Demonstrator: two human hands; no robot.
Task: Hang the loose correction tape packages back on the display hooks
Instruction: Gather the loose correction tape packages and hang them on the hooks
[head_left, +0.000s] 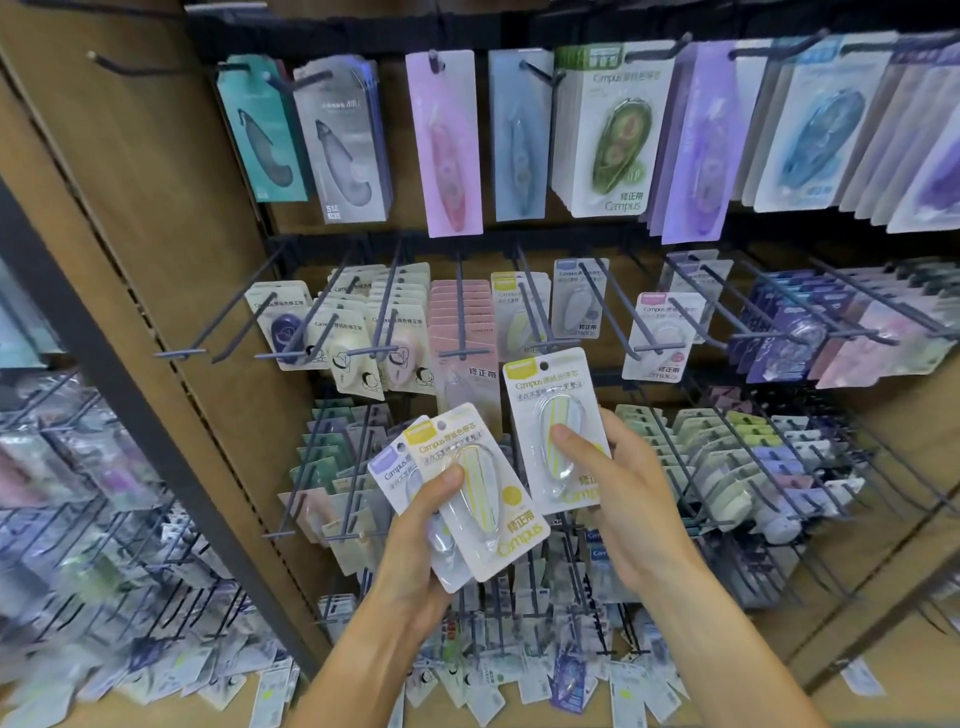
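My right hand (618, 499) grips one yellow-striped correction tape package (550, 410), thumb on its clear blister, held upright just below the middle row of hooks. Its hang hole sits under a black hook (540, 317) that carries a matching yellow package (511, 312). My left hand (421, 540) holds a fanned stack of packages: a yellow one (483, 499) in front and a purple-labelled one (400, 473) behind it.
The black wire rack (467, 239) has rows of long hooks with hanging tape packages, some hooks bare (228, 322). A brown wooden panel (156, 208) stands on the left. Several loose packages (234, 680) lie piled at the rack's foot.
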